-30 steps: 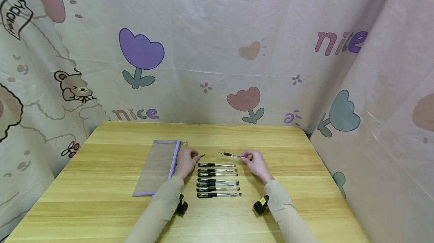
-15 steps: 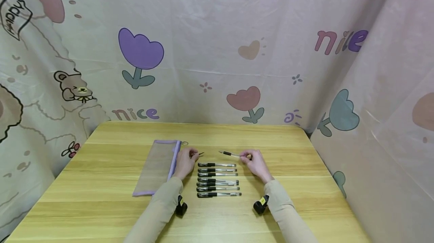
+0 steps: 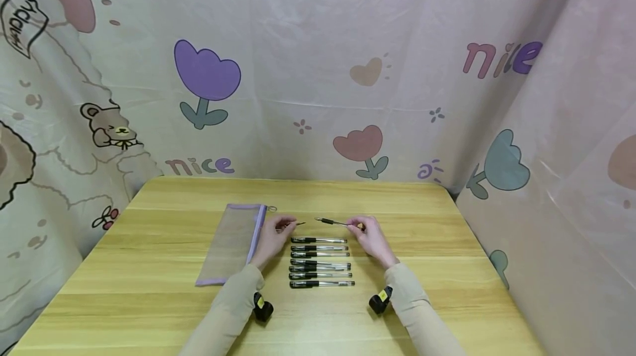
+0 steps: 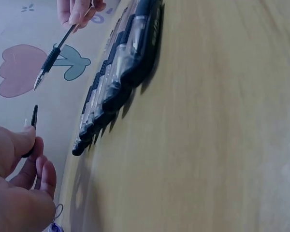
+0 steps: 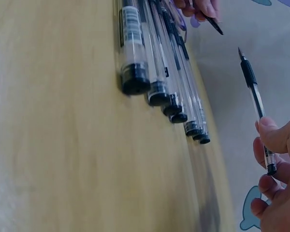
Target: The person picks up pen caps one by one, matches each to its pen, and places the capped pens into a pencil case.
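Observation:
My right hand (image 3: 370,237) pinches the rear part of an uncapped gel pen (image 5: 249,72) between thumb and fingers. The pen has a clear barrel and a black grip, and its bare tip points left. Facing it across a small gap is a black pen cap (image 4: 34,117), pinched in my left hand (image 3: 270,237); the fingers cover much of the cap. Both are held above the far end of a row of several capped pens (image 3: 320,262), which lie side by side with their black caps to the left.
A mesh zip pouch (image 3: 231,245) with purple edging lies flat beside my left forearm, its pull ring (image 3: 271,208) at the far corner. The wooden table (image 3: 422,267) ends at a printed curtain (image 3: 298,141) behind and at the sides.
Both hands have moved slightly inward, so the pen tip and the cap are closer together. The row of pens and the pouch stay where they were.

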The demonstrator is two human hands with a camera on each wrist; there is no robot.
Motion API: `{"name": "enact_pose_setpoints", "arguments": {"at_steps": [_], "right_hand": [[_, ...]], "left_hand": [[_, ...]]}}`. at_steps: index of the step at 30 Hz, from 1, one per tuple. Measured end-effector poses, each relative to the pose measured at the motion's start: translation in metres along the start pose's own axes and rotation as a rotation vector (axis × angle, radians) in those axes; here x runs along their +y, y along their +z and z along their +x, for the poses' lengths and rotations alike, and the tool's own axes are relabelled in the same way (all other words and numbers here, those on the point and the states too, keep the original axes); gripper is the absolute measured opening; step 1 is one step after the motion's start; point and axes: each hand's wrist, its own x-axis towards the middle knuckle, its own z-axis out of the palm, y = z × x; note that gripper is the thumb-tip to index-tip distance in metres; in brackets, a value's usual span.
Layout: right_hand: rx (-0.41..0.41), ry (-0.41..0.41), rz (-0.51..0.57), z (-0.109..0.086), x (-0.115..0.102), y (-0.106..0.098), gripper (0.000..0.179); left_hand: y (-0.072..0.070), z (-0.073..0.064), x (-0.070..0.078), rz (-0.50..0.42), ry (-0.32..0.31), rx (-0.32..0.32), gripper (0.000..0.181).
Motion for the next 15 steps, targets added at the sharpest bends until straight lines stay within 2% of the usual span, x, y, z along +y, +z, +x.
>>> {"name": "enact_pose_setpoints", "arguments": {"at_steps": [5,15], "right_hand": [[0.003,-0.016,-0.005,-0.0013,-0.0049,0.0005,0.013],[-0.008,-0.048,-0.002,-0.0011,-0.0077,0.0013,0.013]], "left_hand": [[-0.0002,-0.0028,0.0054,-0.002,0.030,-0.051,0.020],[-0.0003,-0.0040,0.0100,-0.006,0.012,-0.096,0.021]]}}
